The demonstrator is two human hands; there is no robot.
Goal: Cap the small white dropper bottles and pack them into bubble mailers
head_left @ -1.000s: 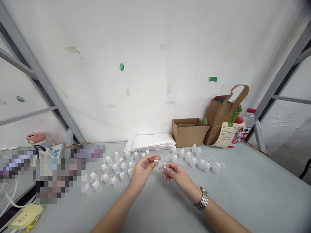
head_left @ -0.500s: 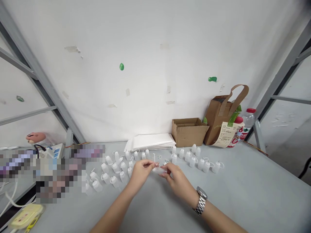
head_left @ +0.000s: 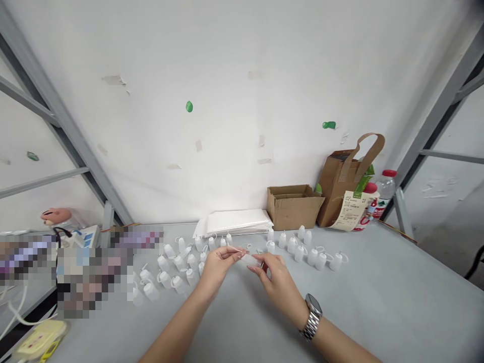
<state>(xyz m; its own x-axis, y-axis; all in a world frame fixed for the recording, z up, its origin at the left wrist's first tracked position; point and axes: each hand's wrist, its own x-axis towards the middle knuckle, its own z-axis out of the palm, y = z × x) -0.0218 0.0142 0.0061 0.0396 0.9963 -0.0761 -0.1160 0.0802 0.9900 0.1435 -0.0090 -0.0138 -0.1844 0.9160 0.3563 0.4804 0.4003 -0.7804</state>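
Pinched one translucent bottle [head_left: 251, 260] over the table [head_left: 242, 322], left hand [head_left: 216, 268] and right hand [head_left: 275, 278] both nearly closed on it. Showed ten standing bottles [head_left: 321, 261] between two and three o'clock; beyond, toward one to two, one cardboard box [head_left: 293, 214].

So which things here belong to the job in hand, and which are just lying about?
Job in hand:
translucent bottle, held between left hand and right hand
similar small bottles on the table

Seemingly just lying about:
paper bag
red-capped bottle
yellow case
cardboard box and white stack, though I can't be sure of these two
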